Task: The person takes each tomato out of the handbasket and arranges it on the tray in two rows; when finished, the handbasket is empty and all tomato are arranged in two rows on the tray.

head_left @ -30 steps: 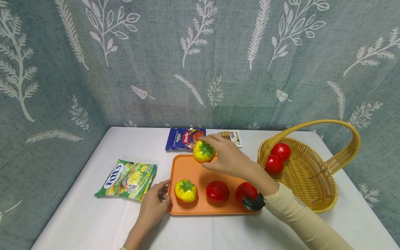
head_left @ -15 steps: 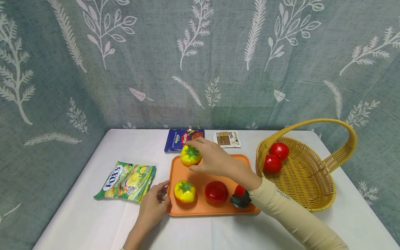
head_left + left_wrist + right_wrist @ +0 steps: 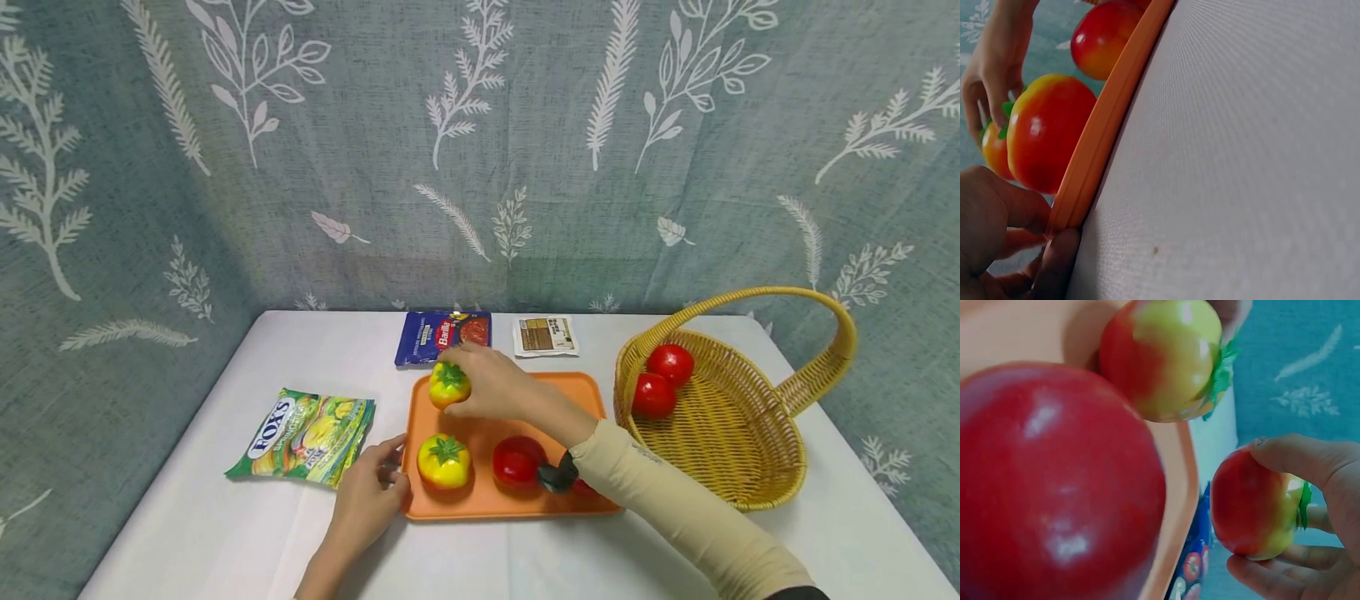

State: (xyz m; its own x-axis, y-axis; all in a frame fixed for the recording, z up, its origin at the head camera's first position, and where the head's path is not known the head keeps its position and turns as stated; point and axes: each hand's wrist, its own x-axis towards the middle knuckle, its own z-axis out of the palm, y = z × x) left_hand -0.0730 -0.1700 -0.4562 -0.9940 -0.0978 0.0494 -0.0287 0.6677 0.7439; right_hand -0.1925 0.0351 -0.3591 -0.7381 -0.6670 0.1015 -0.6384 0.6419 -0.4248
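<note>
My right hand [image 3: 491,383] grips a yellow-and-red tomato [image 3: 448,385] with a green leafy top, close over the back left part of the orange tray [image 3: 577,387]. In the right wrist view, thumb and fingers curl round this tomato [image 3: 1254,509]. My left hand [image 3: 367,492] is at the tray's left edge; in the left wrist view its thumb and fingers pinch the tray's rim [image 3: 1104,119]. A second such tomato [image 3: 444,462] sits in the tray's front left corner. Beside it lies a red round fruit [image 3: 517,461]; another red one is mostly hidden by my right forearm.
At the right stands a wicker basket [image 3: 720,442] with a tall handle, holding two red fruits [image 3: 670,365]. Behind the tray lie a blue Barilla pouch [image 3: 427,333] and a small brown-and-white packet [image 3: 546,335]. A green Fox's bag [image 3: 307,437] lies at the left.
My right hand has carried the tomato leftward across the tray and slightly down toward its back left corner. The left hand has stayed at the tray's edge.
</note>
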